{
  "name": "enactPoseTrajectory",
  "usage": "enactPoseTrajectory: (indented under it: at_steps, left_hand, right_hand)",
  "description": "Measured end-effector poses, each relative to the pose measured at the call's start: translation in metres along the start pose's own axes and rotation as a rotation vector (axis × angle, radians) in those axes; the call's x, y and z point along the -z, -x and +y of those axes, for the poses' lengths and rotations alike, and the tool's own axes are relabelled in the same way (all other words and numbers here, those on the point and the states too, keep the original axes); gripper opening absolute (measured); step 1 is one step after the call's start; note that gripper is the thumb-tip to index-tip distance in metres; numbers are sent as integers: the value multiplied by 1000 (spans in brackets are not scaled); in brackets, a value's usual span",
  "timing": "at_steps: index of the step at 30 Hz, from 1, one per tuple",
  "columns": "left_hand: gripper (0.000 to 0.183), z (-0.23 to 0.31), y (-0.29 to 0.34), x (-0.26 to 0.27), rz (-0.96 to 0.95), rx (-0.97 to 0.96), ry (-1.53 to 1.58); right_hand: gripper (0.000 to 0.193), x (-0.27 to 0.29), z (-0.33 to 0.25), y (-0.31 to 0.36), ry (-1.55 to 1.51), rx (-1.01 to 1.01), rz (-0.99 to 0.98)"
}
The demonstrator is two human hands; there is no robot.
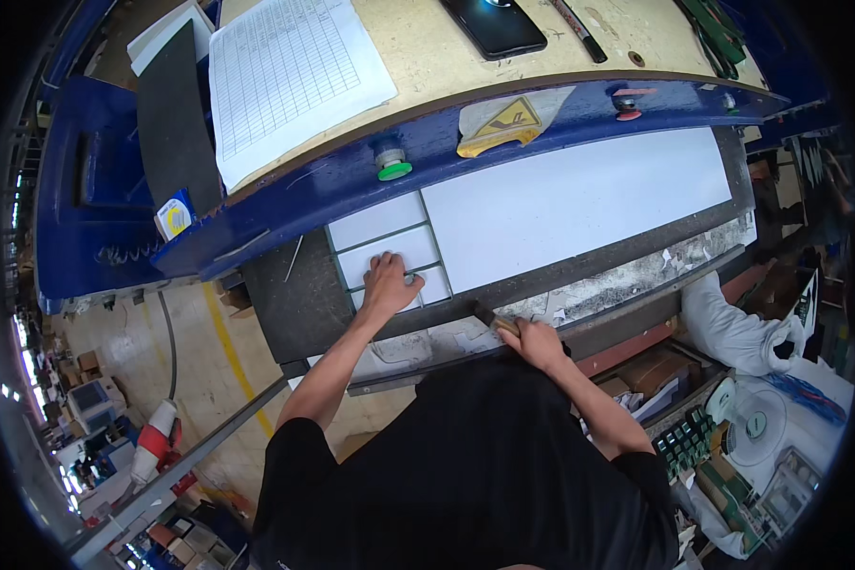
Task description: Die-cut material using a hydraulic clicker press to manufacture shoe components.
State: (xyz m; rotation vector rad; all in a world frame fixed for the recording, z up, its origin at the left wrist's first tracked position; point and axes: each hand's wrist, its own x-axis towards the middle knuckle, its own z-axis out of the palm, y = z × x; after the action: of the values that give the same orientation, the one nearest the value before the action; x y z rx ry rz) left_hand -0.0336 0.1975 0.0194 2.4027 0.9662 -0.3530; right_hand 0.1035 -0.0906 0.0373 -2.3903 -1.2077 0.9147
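Observation:
My left hand (390, 284) rests on a set of small white panels (380, 228) divided by thin dark green strips, its fingers apart and bent slightly against the surface. To the right, a large white sheet (579, 204) lies beyond another green strip. My right hand (540, 344) is closed round a short tool with a wooden handle and a flat dark head (485, 313); whether it is a brush or a scraper I cannot tell. The head of that tool lies over the dark bed (294, 294), just below the white sheet's near edge.
A blue machine beam (332, 176) with a green button (394, 169), a red button (627, 109) and a yellow warning label (513, 123) crosses behind the bed. Above it lie a printed grid sheet (294, 85), a phone (494, 27) and a pen (579, 30). A worn metal strip (636, 275) runs along the front.

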Motion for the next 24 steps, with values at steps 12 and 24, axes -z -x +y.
enactPoseTrajectory:
  at_steps: [12, 24]
  left_hand:
    - [42, -4, -2, -3, 38, -23, -15]
    - [46, -1, 14, -1, 212, -165, -14]
  right_hand:
    - [53, 4, -4, -7, 24, -148, -75]
    - [35, -4, -39, -16, -141, 166, -39]
